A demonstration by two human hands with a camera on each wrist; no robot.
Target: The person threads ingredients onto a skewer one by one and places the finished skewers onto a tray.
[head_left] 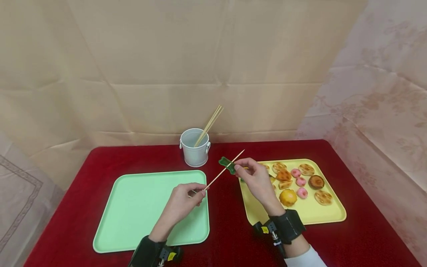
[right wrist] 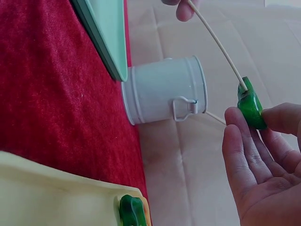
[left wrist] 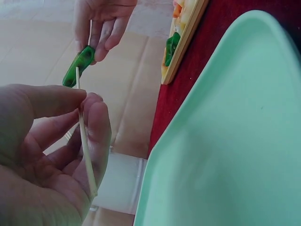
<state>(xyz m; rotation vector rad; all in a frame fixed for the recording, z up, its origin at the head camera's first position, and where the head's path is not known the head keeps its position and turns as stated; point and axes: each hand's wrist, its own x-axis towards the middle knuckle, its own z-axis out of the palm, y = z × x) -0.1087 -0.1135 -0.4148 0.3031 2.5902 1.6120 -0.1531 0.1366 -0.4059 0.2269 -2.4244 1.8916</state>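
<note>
My left hand [head_left: 182,200] pinches a thin wooden skewer [head_left: 217,177] near its lower end, between thumb and fingers, over the right edge of the mint-green tray [head_left: 143,211]. The skewer slants up to the right. A glossy green pepper piece [head_left: 224,161] sits on its upper part, with the pointed tip showing past it in the head view. Thumb and fingertips of my right hand [head_left: 256,180] grip one end of this pepper piece [right wrist: 252,113], in front of the yellow tray's left side. In the left wrist view the skewer's blunt end [left wrist: 93,190] lies along the fingers.
The yellow tray [head_left: 311,217] on the right carries toy food: pink rings [head_left: 302,193], browned round slices [head_left: 323,197], a yellow lump [head_left: 288,197] and another green piece [right wrist: 132,211]. Behind the hands, a white metal bucket [head_left: 196,155] holds several skewers [head_left: 211,122]. A red cloth [head_left: 227,230] covers the table.
</note>
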